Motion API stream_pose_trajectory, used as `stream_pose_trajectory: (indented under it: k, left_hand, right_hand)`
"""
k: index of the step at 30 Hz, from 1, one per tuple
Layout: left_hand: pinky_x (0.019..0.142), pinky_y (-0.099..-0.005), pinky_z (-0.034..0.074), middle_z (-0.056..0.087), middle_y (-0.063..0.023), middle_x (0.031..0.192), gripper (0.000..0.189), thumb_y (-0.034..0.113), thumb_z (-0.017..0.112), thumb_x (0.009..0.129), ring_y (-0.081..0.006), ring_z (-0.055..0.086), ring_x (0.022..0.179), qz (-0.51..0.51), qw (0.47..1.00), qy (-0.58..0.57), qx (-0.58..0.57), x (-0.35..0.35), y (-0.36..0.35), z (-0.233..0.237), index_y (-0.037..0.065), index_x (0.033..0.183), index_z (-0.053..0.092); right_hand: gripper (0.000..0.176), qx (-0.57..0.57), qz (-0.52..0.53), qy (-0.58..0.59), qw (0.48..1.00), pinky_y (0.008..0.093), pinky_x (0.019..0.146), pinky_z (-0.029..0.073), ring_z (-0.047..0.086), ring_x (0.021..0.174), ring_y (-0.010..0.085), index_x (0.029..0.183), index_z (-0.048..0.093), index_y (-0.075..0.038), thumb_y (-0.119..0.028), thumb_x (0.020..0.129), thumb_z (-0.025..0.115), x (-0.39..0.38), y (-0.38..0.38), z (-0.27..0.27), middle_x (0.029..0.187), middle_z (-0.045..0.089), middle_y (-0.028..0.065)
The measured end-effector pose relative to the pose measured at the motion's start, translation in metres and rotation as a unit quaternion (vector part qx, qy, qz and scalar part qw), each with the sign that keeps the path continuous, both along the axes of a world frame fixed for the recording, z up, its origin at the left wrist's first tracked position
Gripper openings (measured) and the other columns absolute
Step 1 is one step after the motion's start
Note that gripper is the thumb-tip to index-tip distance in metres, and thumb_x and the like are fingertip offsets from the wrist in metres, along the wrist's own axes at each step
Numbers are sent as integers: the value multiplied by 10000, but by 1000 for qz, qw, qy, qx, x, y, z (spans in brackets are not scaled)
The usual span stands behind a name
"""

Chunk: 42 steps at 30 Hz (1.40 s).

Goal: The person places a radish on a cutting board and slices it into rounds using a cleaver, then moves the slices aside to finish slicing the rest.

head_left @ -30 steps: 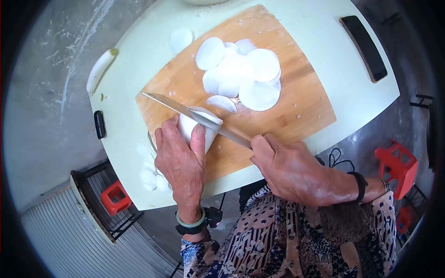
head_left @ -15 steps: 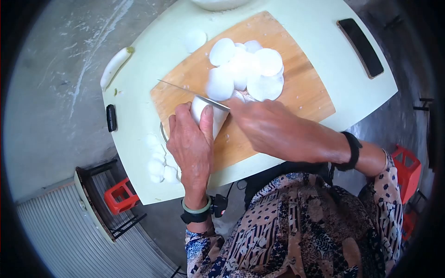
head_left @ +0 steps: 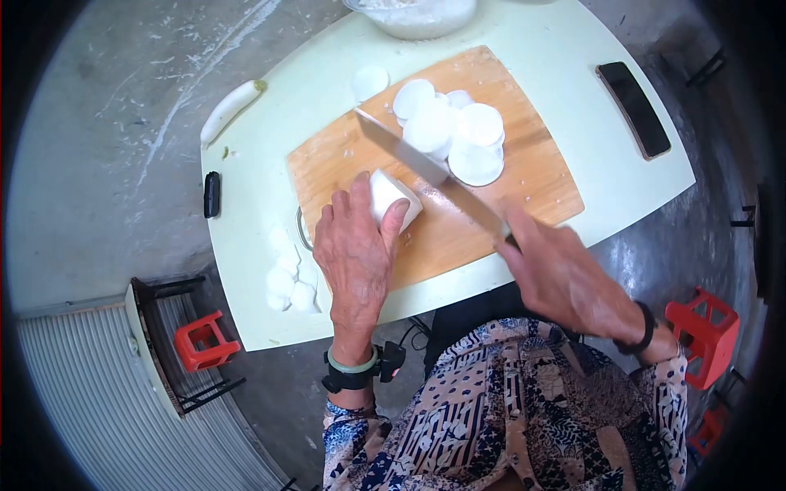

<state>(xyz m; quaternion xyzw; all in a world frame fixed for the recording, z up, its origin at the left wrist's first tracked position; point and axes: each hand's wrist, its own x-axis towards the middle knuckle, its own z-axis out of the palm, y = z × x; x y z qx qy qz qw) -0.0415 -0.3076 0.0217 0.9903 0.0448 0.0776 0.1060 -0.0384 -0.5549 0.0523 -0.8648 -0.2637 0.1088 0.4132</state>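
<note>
My left hand (head_left: 356, 250) grips a piece of white radish (head_left: 391, 200) and presses it on the wooden cutting board (head_left: 327, 164). In my right hand (head_left: 565, 274) is a knife (head_left: 417, 159), closed around its handle. The blade is angled up and left over the board, apart from the radish piece and blurred by motion. Beyond the blade lies an overlapping pile of round white radish slices (head_left: 479, 123). A single slice (head_left: 370, 83) rests near the board's far left edge.
A whole white radish (head_left: 232, 110) lies at the table's left edge, near a small black object (head_left: 212, 195). White peeled pieces (head_left: 288, 282) sit at the front left. At the back stands a clear bowl (head_left: 422, 18); a phone (head_left: 634, 110) is at right. Red stools (head_left: 206, 340) stand on the floor.
The knife has come off the radish, and my right hand has moved right and toward my body. My left hand still holds the radish. The whole view has shifted slightly.
</note>
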Motion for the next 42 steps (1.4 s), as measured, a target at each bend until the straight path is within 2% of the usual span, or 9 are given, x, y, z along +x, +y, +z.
stream_pose_trajectory:
  k: [2, 4, 7, 9, 15, 25, 31, 37, 42]
  left_hand:
    - [890, -501, 504, 662, -186, 1161, 452, 331, 608, 1004, -391, 638, 1043, 0, 1000, 3, 4, 0, 0, -4, 40, 1348, 568]
    - [822, -494, 492, 646, -188, 1031, 448, 335, 672, 972, -383, 626, 939, -9, 997, -70, -17, 0, 2, -10, 33, 1290, 579]
    - [824, -514, 490, 659, -207, 1039, 417, 301, 686, 961, -402, 632, 966, 39, 997, -39, -45, 0, -1, -9, 17, 1245, 574]
    - [821, -518, 490, 662, -214, 1038, 417, 311, 689, 959, -409, 635, 970, 48, 998, -32, -38, 0, -3, -9, 13, 1226, 571]
    - [793, -517, 495, 666, -223, 1023, 414, 313, 689, 954, -419, 645, 940, 49, 997, -62, -22, 1, -1, -15, 6, 1204, 568]
    - [693, -508, 494, 621, -210, 904, 279, 157, 630, 897, -435, 630, 821, 35, 996, -83, -13, 2, 6, -23, 0, 1113, 551]
    - [703, -502, 494, 641, -217, 934, 262, 220, 599, 999, -432, 641, 838, 50, 995, -86, -9, 2, -3, -20, -3, 1130, 559]
    - [713, -506, 495, 650, -211, 940, 294, 266, 606, 1016, -427, 645, 844, 26, 993, -117, -21, 5, 1, -21, 0, 1132, 565]
    - [726, -506, 499, 657, -207, 954, 329, 295, 649, 986, -422, 645, 847, 55, 994, -92, -25, 4, 0, -23, 4, 1121, 577]
  right_hand:
    - [170, -18, 4, 118, 993, 508, 586, 488, 626, 645, 462, 1048, 463, 24, -82, 1005, 589, -13, -2, 12, 770, 607, 256]
    - [179, -10, 11, 52, 999, 507, 570, 485, 626, 618, 447, 1039, 466, 30, -74, 991, 604, -25, -3, 3, 756, 599, 259]
    - [193, -11, 44, 37, 998, 504, 563, 484, 631, 625, 433, 1038, 473, 43, -62, 971, 621, -29, -3, -3, 789, 594, 247]
    - [198, -4, 44, -19, 999, 420, 436, 486, 622, 541, 364, 960, 441, 37, -44, 964, 622, -30, -1, -9, 768, 569, 192]
    - [200, -37, 75, -23, 996, 423, 433, 493, 617, 537, 319, 1012, 459, 58, -5, 897, 609, -35, -3, -9, 816, 535, 166]
    - [299, -61, 112, 1, 992, 440, 471, 531, 657, 608, 344, 1044, 441, 65, 18, 825, 639, -16, 11, -6, 876, 569, 209]
    - [326, -7, 79, -64, 995, 418, 566, 564, 704, 730, 369, 1023, 455, 43, 50, 779, 672, 22, 52, -18, 842, 611, 212]
    - [288, -33, 82, 11, 996, 438, 565, 566, 690, 681, 391, 1022, 453, 41, 47, 811, 650, -8, 24, -21, 831, 611, 219]
    - [235, -41, 69, -15, 997, 476, 562, 559, 670, 617, 408, 1024, 455, 55, 7, 859, 616, -3, 34, -21, 829, 616, 238]
